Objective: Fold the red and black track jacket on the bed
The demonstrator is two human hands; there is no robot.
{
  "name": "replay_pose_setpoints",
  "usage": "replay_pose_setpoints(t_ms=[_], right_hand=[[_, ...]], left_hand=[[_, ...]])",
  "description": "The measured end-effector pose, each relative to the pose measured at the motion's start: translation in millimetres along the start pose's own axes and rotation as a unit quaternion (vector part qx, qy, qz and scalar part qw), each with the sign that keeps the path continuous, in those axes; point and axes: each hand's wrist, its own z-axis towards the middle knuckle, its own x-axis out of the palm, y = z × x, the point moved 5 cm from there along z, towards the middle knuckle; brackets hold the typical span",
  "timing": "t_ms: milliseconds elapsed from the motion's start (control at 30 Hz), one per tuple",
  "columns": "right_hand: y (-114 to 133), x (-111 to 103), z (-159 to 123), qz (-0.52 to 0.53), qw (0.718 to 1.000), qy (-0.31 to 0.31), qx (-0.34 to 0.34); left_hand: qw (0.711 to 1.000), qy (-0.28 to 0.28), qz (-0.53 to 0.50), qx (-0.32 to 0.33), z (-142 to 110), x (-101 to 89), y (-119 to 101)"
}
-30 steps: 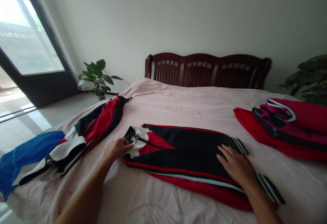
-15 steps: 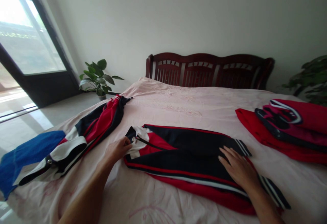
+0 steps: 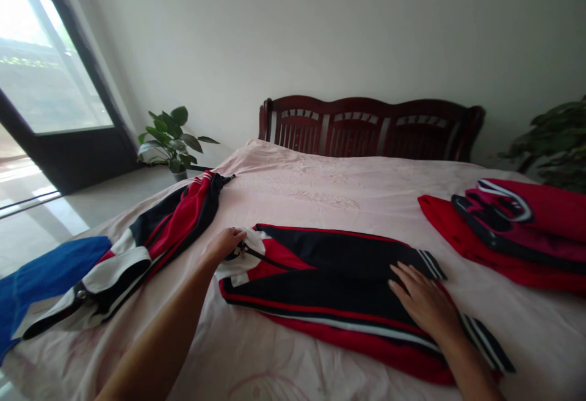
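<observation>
A navy, red and white zip-up jacket (image 3: 329, 285) lies on the bed with its sleeves folded over its front, striped cuffs toward the right. At its collar end is my left hand (image 3: 227, 243), fingers curled closed on the collar, partly hiding it and the zip top. My right hand (image 3: 423, 297) rests flat on the navy sleeves near the cuffs, fingers stretched out. To the left, a second jacket (image 3: 178, 224) in navy, red and white lies loosely, with its white collar nearest me. Beside that jacket is a blue cloth (image 3: 55, 270).
Folded red and magenta clothes (image 3: 513, 230) are stacked on the right of the pink bedsheet (image 3: 320, 187). A dark wooden headboard (image 3: 366, 126) stands at the back. Potted plants (image 3: 171, 138) flank the bed; a glass door (image 3: 59, 71) is at left.
My left hand has shifted slightly up and right along the collar, covering more of it. My right hand stays on the sleeves. The whole view has moved a little.
</observation>
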Motion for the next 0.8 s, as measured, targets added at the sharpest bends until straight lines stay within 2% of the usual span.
replay_pose_setpoints(t_ms=[167, 367, 600, 800], right_hand=[[1, -2, 0, 0.006, 1.0, 0.002, 0.005], [0, -2, -1, 0.014, 1.0, -0.001, 0.006], [-1, 0, -1, 0.012, 1.0, -0.009, 0.001], [4, -3, -1, -0.01, 1.0, 0.001, 0.0]], left_hand=[[1.0, -0.021, -0.015, -0.005, 5, 11.9, -12], [0.996, -0.083, 0.014, -0.017, 3, 13.2, -7], [0.992, -0.087, 0.086, -0.007, -7, 16.9, -2], [0.985, -0.108, 0.131, -0.02, -13, -0.6, -7]])
